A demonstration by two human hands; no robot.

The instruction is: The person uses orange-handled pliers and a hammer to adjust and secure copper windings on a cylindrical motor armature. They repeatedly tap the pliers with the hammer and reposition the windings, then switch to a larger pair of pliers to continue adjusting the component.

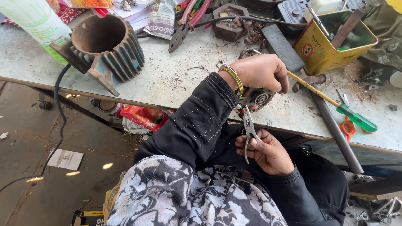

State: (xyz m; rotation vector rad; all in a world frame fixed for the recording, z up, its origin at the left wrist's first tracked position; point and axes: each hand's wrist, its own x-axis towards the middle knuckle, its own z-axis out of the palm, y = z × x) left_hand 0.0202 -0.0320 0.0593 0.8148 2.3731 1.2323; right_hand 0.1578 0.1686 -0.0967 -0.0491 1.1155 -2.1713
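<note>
Scratched grey workbench [176, 79], concrete floor [63, 175]; left hand [261, 71] gripping small motor part [257, 99], right hand [268, 152] holding pliers [248, 127]

Near the finned motor housing [104, 44] on the table [176, 79]: yellow tin [331, 46] well to its right, green-handled screwdriver [356, 119] beyond, red-handled cutters [188, 21] just right, black cable [58, 121] hanging below.
</note>
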